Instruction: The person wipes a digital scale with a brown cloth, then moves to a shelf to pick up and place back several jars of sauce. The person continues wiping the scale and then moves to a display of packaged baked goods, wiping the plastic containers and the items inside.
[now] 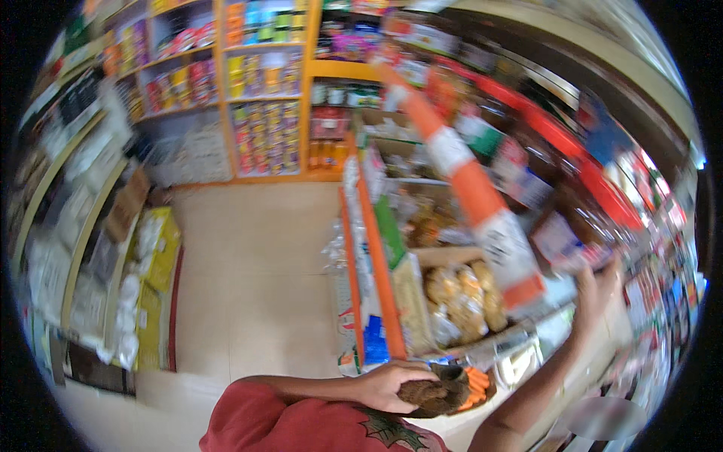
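Observation:
My left hand [391, 386] is in front of my waist, its fingers closed around a bunched dark brown cloth [432, 392]. Orange stick-shaped items [477, 387] show just beyond the cloth. On the right, my right hand [600, 285] is stretched out to the lower part of a plastic jar [556, 240] with a red lid and a label. Its fingers touch or nearly touch the jar; blur hides whether they grip it. Between my hands stands an open cardboard box [418, 299] of bagged yellowish-brown snacks [466, 299].
A red-lidded jar row runs along the right rack. An orange-and-white striped bar [474, 186] slants over several open boxes. Orange-framed shelves [262, 99] of packets stand at the back. Yellow cartons [155, 271] line the left shelves, beside the tiled floor [260, 271].

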The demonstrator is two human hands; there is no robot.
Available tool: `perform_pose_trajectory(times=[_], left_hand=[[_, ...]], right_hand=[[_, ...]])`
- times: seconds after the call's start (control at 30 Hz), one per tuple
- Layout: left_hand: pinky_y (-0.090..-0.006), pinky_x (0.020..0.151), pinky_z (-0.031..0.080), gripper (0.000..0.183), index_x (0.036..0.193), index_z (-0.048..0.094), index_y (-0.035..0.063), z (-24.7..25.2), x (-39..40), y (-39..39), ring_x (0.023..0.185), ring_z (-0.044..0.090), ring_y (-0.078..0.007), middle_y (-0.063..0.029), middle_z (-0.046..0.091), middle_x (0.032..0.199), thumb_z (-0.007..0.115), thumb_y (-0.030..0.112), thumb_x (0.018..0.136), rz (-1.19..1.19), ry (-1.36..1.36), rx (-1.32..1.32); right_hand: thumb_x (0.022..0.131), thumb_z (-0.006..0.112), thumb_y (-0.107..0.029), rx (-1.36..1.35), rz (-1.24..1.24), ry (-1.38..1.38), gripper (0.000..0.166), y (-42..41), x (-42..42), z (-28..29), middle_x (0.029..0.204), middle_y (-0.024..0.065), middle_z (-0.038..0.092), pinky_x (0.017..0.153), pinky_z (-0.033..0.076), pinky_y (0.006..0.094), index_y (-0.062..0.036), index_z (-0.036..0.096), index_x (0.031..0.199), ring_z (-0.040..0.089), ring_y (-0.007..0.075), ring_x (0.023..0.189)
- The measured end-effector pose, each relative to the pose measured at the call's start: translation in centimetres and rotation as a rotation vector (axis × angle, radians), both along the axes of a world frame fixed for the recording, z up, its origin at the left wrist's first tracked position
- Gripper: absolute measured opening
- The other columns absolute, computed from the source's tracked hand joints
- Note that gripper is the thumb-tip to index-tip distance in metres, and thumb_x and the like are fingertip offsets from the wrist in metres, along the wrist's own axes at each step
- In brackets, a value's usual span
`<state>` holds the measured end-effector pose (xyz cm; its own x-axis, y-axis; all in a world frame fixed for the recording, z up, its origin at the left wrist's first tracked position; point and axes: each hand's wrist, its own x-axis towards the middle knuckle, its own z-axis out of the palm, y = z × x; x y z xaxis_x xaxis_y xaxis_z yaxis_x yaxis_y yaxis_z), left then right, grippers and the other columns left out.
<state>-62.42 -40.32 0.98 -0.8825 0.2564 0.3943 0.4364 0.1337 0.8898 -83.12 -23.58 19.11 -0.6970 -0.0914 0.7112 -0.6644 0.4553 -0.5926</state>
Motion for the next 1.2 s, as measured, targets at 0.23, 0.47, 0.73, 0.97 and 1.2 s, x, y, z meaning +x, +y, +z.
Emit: perform_pose_trajectory(times=[0.23, 0.47, 0.73, 0.97, 1.2], left_hand=[[-0.0323, 0.081, 0.042, 0.05, 0.108, 0.053, -0.0012, 2.0, -1.6, 5.9, 0.093, 0.054, -0.0263, -0.0144, 0.054, 0.1, 0.069, 0.01, 0.062, -0.048, 0.008, -0.078], [-0.0314, 0.082, 0.041, 0.049, 0.106, 0.053, -0.0045, 1.0, -1.9, 10.3, 0.092, 0.054, -0.0242, -0.0141, 0.054, 0.1, 0.071, 0.007, 0.063, -0.01, -0.044, -0.127], [-0.0329, 0.09, 0.037, 0.05, 0.109, 0.054, 0.0003, 0.7, -2.3, 11.8, 0.104, 0.05, -0.027, -0.0177, 0.052, 0.108, 0.07, 0.012, 0.063, -0.02, -0.142, -0.152], [-0.031, 0.082, 0.041, 0.048, 0.106, 0.054, -0.003, 0.8, -3.5, 11.7, 0.092, 0.054, -0.0231, -0.0131, 0.054, 0.098, 0.071, 0.008, 0.063, -0.064, -0.032, -0.149], [-0.0317, 0.083, 0.041, 0.05, 0.104, 0.055, -0.0025, 1.4, -3.7, 10.7, 0.094, 0.055, -0.0233, -0.0149, 0.055, 0.102, 0.073, 0.009, 0.06, -0.086, -0.021, -0.135]], right_hand=[[0.068, 0.07, -0.029, -0.047, 0.087, 0.202, 0.056, -0.5, 0.3, -0.4, 0.092, 0.0228, 0.056, 0.073, 0.043, 0.0399, 0.0055, 0.045, 0.105, 0.056, 0.0361, 0.084], [0.066, 0.071, -0.024, -0.055, 0.156, 0.331, 0.05, -0.4, -0.2, -0.7, 0.081, 0.0244, 0.052, 0.065, 0.042, 0.0431, 0.0061, 0.041, 0.092, 0.053, 0.0404, 0.074], [0.061, 0.075, -0.03, -0.138, 0.153, 0.335, 0.056, -0.7, -0.9, -1.1, 0.077, 0.0226, 0.054, 0.064, 0.043, 0.0425, 0.0047, 0.043, 0.091, 0.054, 0.0385, 0.072], [0.057, 0.078, -0.033, -0.131, 0.166, 0.236, 0.058, -1.0, -0.6, -0.8, 0.075, 0.0205, 0.056, 0.064, 0.044, 0.0413, 0.0033, 0.045, 0.088, 0.055, 0.0363, 0.071], [0.066, 0.073, -0.029, -0.151, 0.244, 0.262, 0.05, 0.0, -0.8, -0.7, 0.078, 0.0204, 0.056, 0.066, 0.045, 0.0394, 0.0058, 0.048, 0.092, 0.057, 0.0343, 0.075]])
